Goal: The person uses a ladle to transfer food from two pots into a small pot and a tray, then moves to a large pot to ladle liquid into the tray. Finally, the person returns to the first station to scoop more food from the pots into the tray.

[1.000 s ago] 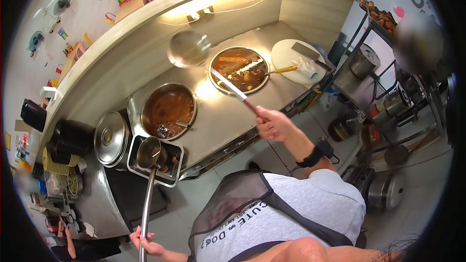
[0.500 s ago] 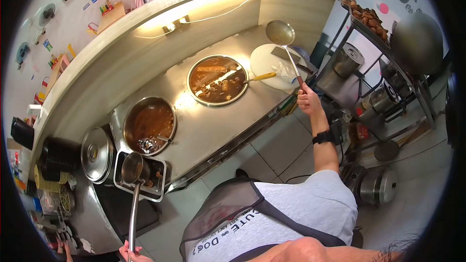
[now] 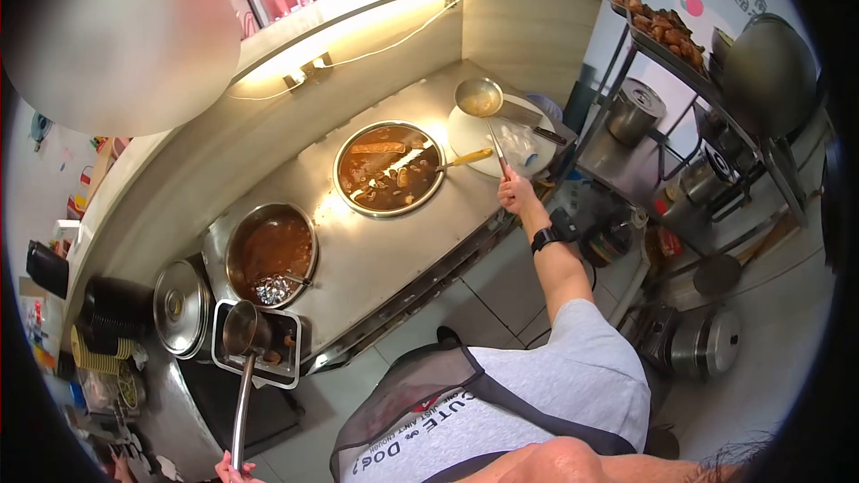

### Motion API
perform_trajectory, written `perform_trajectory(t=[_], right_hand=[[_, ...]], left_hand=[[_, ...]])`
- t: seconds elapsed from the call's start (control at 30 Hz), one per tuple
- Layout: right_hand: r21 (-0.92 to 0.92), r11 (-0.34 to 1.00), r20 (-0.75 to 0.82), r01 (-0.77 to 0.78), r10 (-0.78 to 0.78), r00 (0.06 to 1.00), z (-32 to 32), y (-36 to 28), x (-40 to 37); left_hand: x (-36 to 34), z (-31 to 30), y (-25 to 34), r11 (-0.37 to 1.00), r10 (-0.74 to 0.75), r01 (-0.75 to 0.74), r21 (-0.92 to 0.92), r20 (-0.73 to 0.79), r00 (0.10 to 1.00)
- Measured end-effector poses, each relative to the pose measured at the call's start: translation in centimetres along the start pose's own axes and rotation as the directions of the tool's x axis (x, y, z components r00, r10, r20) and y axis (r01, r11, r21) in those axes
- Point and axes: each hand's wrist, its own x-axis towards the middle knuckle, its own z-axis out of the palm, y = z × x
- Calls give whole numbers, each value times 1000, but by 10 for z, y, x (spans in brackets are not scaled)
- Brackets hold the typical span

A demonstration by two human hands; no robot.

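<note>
Stretched out to the right, my right hand [image 3: 514,192] grips the brown handle of a ladle [image 3: 479,97]. Its round metal bowl is over the edge of a white round board [image 3: 465,131], with some liquid-like shine inside. Low on the left, my left hand [image 3: 234,469] is partly cut off by the frame and closed round a long metal handle. That handle belongs to a deep-bowled dipper [image 3: 247,329], whose bowl is over a rectangular metal tray [image 3: 294,377] holding some brown pieces.
Two round pots of brown broth, one with a yellow-handled utensil [image 3: 470,157], are set in the steel counter [image 3: 376,246]. A cleaver [image 3: 528,121] lies on the board. A lid [image 3: 182,309] leans at left; a rack [image 3: 662,54] stands right. A blurred patch covers the upper left.
My right hand and its ladle have moved left and down, closer to the board and the broth pot. The view has shifted slightly. The dipper stays over the tray.
</note>
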Motion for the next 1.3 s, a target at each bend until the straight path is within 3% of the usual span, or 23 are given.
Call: perform_trajectory(t=[0.07,0.13,0.2,0.23,0.27,0.3,0.33,0.4,0.43,0.5,0.53,0.57,0.6,0.67,0.7,0.77,0.8,0.83,0.97,1.13,1.2,1.23,1.3], right_hand=[[5,1000,-5,4,-4,1000,2,17,13],[10,998,-56,63,-62,997,8,35,20],[-45,996,23,71,-71,997,9,46,20],[-69,994,-39,81,-84,996,10,50,20],[-105,991,-93,78,-88,992,17,58,19],[-108,993,-85,47,-56,995,17,62,21],[-218,970,-140,104,-137,981,17,68,22],[-190,982,-21,-13,10,1000,-3,70,38],[-342,938,-206,58,-135,969,9,75,30],[-525,849,-308,58,-253,917,6,74,30],[-749,659,-402,-61,-380,833,10,70,20],[-961,171,-277,-219,-664,695,-32,70,59],[-927,-63,-155,-370,-834,529,12,79,8],[-954,-264,188,-141,-895,404,32,87,-36],[-954,-268,193,-135,-892,408,53,92,-55],[-943,-185,315,277,-763,565,98,115,-100],[-896,-253,429,364,-704,567,123,133,-117],[-837,-312,535,449,-637,555,149,154,-129],[-760,-164,638,629,-374,673,230,230,-141],[-718,-243,696,652,-226,682,283,298,-84],[-705,-424,685,568,-201,701,299,313,-58],[-702,-435,685,564,-196,701,306,319,-47],[-654,-612,627,444,-111,771,325,328,-35]], left_hand=[[4,10,20,927,-305,329,180,-148,941],[11,26,42,717,-539,634,288,-346,768],[13,36,67,389,-659,870,304,-568,493],[-5,30,53,309,-654,945,110,-696,296],[-8,25,53,400,-719,915,53,-601,349],[4,37,52,418,-700,907,56,-616,361],[14,48,54,418,-693,907,51,-627,355],[26,56,54,363,-721,929,68,-612,326],[33,63,55,337,-711,941,19,-650,268],[33,65,62,410,-715,909,67,-595,367],[30,61,63,391,-714,914,106,-592,374],[33,62,65,392,-709,913,109,-597,376],[34,65,66,399,-706,910,111,-595,383],[28,62,69,406,-710,909,93,-594,378],[24,59,70,411,-715,907,91,-586,383],[18,54,72,406,-711,911,78,-599,368],[16,51,72,404,-711,913,62,-607,356],[15,48,72,407,-703,912,53,-619,350],[1,30,73,462,-703,885,52,-587,401],[-13,16,72,516,-698,854,62,-547,461],[-22,8,71,510,-718,859,40,-530,451],[-22,7,71,508,-720,861,29,-535,443],[-16,5,72,483,-733,876,6,-543,409]])
